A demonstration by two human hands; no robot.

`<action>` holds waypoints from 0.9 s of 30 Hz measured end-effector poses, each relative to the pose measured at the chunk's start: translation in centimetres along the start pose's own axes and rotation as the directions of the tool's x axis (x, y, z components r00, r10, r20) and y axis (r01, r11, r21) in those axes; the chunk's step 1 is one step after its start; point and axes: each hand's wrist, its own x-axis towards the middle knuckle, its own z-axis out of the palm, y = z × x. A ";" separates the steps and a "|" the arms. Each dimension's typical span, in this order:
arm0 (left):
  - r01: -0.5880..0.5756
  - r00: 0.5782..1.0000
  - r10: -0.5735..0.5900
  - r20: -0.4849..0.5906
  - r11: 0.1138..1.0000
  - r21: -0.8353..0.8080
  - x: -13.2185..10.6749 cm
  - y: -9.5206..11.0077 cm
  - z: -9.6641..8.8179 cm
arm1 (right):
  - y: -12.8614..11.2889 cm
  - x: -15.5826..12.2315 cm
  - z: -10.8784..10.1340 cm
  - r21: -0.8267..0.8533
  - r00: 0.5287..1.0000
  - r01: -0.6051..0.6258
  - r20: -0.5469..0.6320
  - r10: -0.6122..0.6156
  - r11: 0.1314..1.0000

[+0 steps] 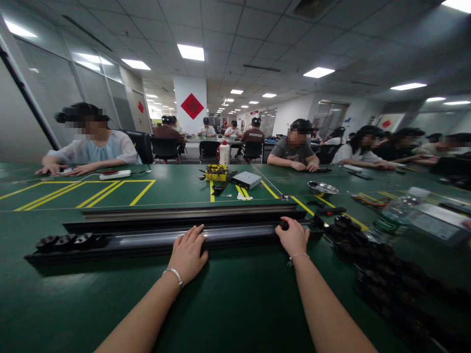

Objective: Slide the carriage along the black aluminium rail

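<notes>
A long black rail [147,240] with a shiny metal channel lies across the green table [235,304] in front of me. My left hand [188,254] rests flat on the rail near its middle, fingers stretched out. My right hand [293,236] is closed on a small black part [283,225] at the rail, toward its right end. Several black parts [66,240] sit in the rail at its left end. A second long rail [187,213] lies just behind the first.
A heap of small black parts [382,274] lies at my right, beside a plastic water bottle [392,216] and a metal bowl [323,188]. A yellow box [216,172], a grey box [246,179] and a white bottle [224,153] stand mid-table. Other people sit along the far side.
</notes>
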 end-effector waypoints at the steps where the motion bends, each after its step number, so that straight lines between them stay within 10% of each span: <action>1: -0.001 1.000 0.001 0.002 1.000 0.003 0.0 0.0 0.0 | 0.0 0.0 0.0 0.005 1.000 0.001 0.002 -0.001 1.000; 27: -0.011 1.000 0.011 -0.011 1.000 0.018 0.0 -0.1 0.3 | 0.2 0.3 0.0 0.041 1.000 0.000 0.022 -0.001 0.999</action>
